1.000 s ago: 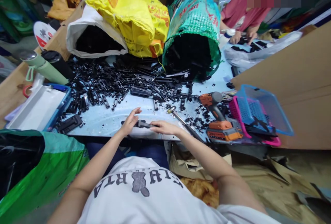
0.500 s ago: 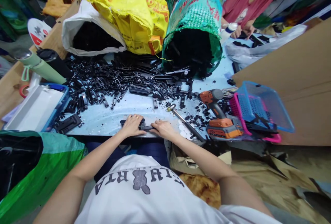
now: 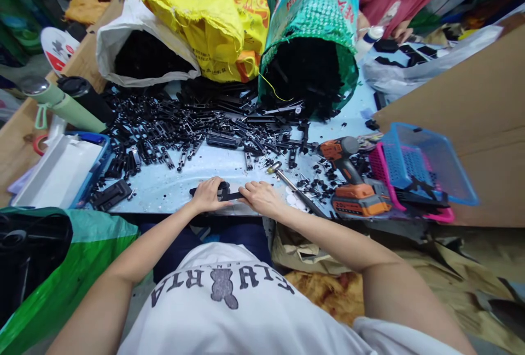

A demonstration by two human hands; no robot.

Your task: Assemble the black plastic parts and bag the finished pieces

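Note:
At the front edge of the light-blue table, my left hand is closed around a black plastic part. My right hand grips the right end of a dark bar that reaches across to that part. My fingers hide much of both, so I cannot tell whether they are joined. Just right of my right hand lie several white discs and a hammer. Beyond my hands a heap of black parts covers the table, with a thicker black piece at its front.
A cordless drill stands at right, beside pink and blue baskets. Open sacks, one white and one green, line the back. A green bottle leans at left. Behind, at right, a co-worker's hand shows.
The bar between my hands has shifted slightly upward and turned a little. My left hand's fingers have curled in more around the black part. The view has moved slightly.

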